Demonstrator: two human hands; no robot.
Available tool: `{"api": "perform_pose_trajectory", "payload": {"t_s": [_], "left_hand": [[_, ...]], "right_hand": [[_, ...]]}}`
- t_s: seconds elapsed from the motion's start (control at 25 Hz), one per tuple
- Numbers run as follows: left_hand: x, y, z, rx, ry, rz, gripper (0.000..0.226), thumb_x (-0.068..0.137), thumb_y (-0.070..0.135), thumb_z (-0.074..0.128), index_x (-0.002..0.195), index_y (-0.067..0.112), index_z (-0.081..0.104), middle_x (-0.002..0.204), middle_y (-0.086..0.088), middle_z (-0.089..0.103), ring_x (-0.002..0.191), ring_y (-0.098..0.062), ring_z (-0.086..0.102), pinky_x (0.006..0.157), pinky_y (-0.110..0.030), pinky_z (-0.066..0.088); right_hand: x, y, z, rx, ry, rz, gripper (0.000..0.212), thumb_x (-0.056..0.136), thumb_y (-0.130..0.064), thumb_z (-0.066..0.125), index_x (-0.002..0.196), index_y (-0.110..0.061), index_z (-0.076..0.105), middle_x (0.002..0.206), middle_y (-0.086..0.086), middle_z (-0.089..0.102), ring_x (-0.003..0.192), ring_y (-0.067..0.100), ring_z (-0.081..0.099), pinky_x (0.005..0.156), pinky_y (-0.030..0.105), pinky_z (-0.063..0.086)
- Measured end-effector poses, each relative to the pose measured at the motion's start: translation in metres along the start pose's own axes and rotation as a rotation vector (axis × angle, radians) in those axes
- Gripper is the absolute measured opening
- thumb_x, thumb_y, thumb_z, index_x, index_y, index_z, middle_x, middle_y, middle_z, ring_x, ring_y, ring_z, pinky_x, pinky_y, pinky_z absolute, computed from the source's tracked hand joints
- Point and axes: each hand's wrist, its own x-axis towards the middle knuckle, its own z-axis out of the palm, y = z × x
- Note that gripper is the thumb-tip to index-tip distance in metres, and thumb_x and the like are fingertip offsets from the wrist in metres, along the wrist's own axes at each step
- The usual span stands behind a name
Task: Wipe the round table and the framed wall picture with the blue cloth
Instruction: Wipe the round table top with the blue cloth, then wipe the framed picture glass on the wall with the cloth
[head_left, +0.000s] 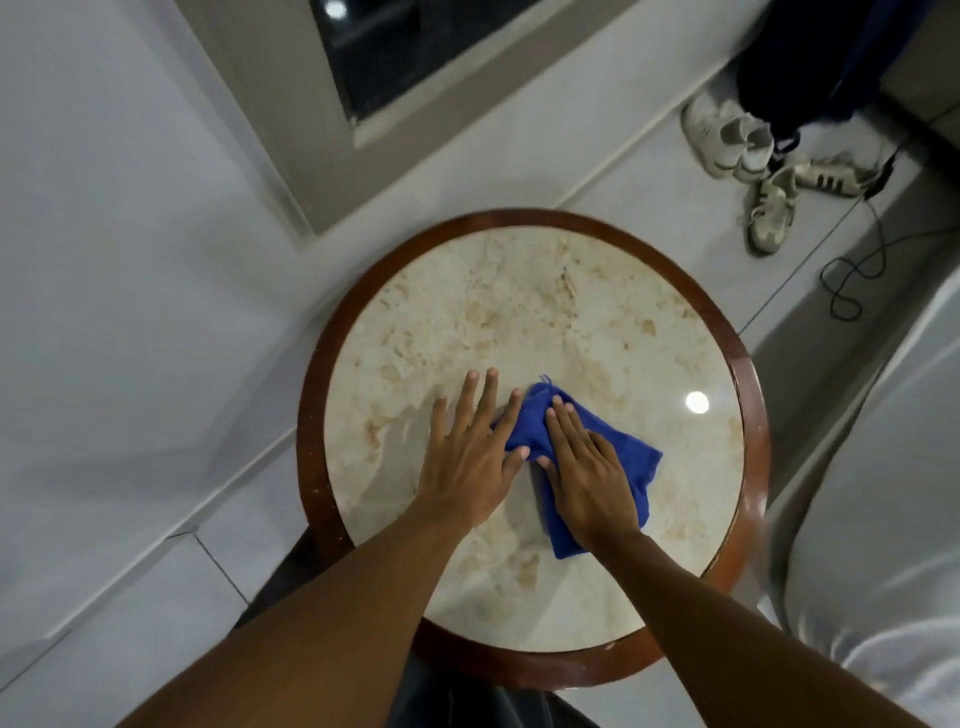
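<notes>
The round table (530, 322), cream marble top inside a dark reddish-brown wooden rim, fills the centre of the view. A crumpled blue cloth (631, 460) lies on the marble, slightly toward the near-right of the top. The right hand (587, 475) lies flat on the cloth, fingers straight and close together, palm pressing down. The left hand (470, 457) rests flat on the marble just beside it, fingers spread; its index finger and thumb touch the cloth's left edge. Neither hand pinches anything. A bright light reflection (697, 402) shows on the marble to the right. Pale sneakers (763, 166) and a black cable (852, 270) lie on the tiled floor beyond.
</notes>
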Motion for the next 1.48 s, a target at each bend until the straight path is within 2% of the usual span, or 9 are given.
{"api": "perform_pose_trajectory", "payload": {"t_s": [0.12, 0.4, 0.52, 0.68, 0.88, 1.0, 1.2, 1.32, 1.48], "left_hand": [[-0.031, -0.011, -0.07, 0.002, 0.12, -0.02, 0.074, 0.1, 0.06, 0.032, 0.159, 0.024, 0.005, 0.17, -0.012, 0.006, 0.156, -0.032, 0.006, 0.121, -0.057, 0.017], [-0.136, -0.054, -0.332, 0.138, 0.479, -0.135, 0.072, 0.099, 0.063, 0.03, 0.158, 0.021, 0.027, 0.165, -0.013, 0.027, 0.15, -0.035, 0.028, 0.113, -0.058, 0.035], [-0.188, -0.082, -0.46, 0.246, 0.713, -0.184, 0.075, 0.099, 0.067, 0.024, 0.159, 0.023, 0.018, 0.165, -0.013, 0.027, 0.15, -0.034, 0.025, 0.114, -0.058, 0.031], [-0.274, -0.117, -0.598, 0.347, 1.033, -0.229, 0.074, 0.101, 0.067, 0.015, 0.161, 0.025, 0.002, 0.168, -0.01, 0.014, 0.153, -0.033, 0.014, 0.117, -0.058, 0.02], [-0.384, -0.172, -0.732, 0.571, 1.24, -0.294, 0.077, 0.099, 0.07, 0.02, 0.161, 0.029, 0.001, 0.171, -0.008, -0.001, 0.157, -0.026, -0.003, 0.122, -0.05, 0.006], [-0.436, -0.201, -0.796, 0.63, 1.301, -0.41, 0.077, 0.097, 0.07, 0.019, 0.161, 0.028, 0.007, 0.171, -0.007, -0.001, 0.157, -0.027, -0.004, 0.123, -0.05, 0.006], [-0.482, -0.252, -0.832, 0.6, 1.25, -0.527, 0.081, 0.094, 0.068, 0.023, 0.161, 0.025, 0.01, 0.169, -0.007, -0.011, 0.156, -0.027, -0.009, 0.123, -0.055, 0.01], [-0.482, -0.275, -0.822, 0.667, 1.211, -0.507, 0.078, 0.095, 0.064, 0.035, 0.16, 0.025, 0.019, 0.17, -0.01, -0.002, 0.157, -0.032, 0.001, 0.123, -0.055, 0.014], [-0.47, -0.284, -0.815, 0.731, 1.24, -0.501, 0.075, 0.097, 0.067, 0.029, 0.157, 0.022, 0.031, 0.169, -0.014, 0.017, 0.155, -0.036, 0.015, 0.119, -0.058, 0.018]], "right_hand": [[-0.012, -0.031, -0.056, 0.082, 0.057, -0.014, 0.057, 0.103, -0.044, 0.018, 0.153, -0.018, 0.012, 0.16, 0.0, 0.01, 0.146, 0.013, 0.015, 0.116, 0.025, 0.009], [-0.001, -0.196, -0.265, 0.284, 0.403, -0.257, 0.055, 0.101, -0.04, 0.024, 0.152, -0.024, 0.011, 0.159, -0.009, 0.011, 0.136, 0.016, 0.036, 0.111, 0.029, 0.022], [0.015, -0.285, -0.359, 0.458, 0.582, -0.392, 0.058, 0.099, -0.036, 0.027, 0.154, -0.031, 0.008, 0.161, -0.02, 0.005, 0.136, 0.014, 0.036, 0.112, 0.033, 0.026], [0.016, -0.406, -0.477, 0.574, 0.861, -0.649, 0.058, 0.096, -0.03, 0.036, 0.152, -0.027, 0.018, 0.158, -0.003, 0.028, 0.125, 0.014, 0.045, 0.106, 0.027, 0.03], [0.001, -0.543, -0.602, 0.913, 1.08, -0.686, 0.058, 0.101, -0.05, 0.023, 0.151, -0.021, 0.023, 0.13, 0.018, 0.058, 0.1, 0.027, 0.061, 0.085, 0.051, 0.049], [-0.006, -0.619, -0.663, 0.966, 1.241, -0.736, 0.055, 0.102, -0.045, 0.025, 0.149, -0.015, 0.025, 0.144, 0.014, 0.049, 0.114, 0.031, 0.058, 0.093, 0.049, 0.046], [0.025, -0.681, -0.679, 0.382, 1.323, -0.777, 0.056, 0.089, -0.005, 0.06, 0.142, -0.004, 0.042, 0.152, 0.019, 0.033, 0.137, 0.036, 0.038, 0.096, 0.047, 0.046], [0.055, -0.675, -0.635, 0.329, 1.226, -0.754, 0.054, 0.098, -0.026, 0.037, 0.144, 0.002, 0.035, 0.152, 0.018, 0.028, 0.135, 0.036, 0.041, 0.101, 0.041, 0.039], [0.066, -0.664, -0.61, 0.293, 1.25, -0.771, 0.069, 0.098, -0.052, 0.012, 0.153, -0.014, 0.0, 0.163, 0.001, -0.002, 0.149, 0.016, -0.003, 0.115, 0.028, 0.004]]}}
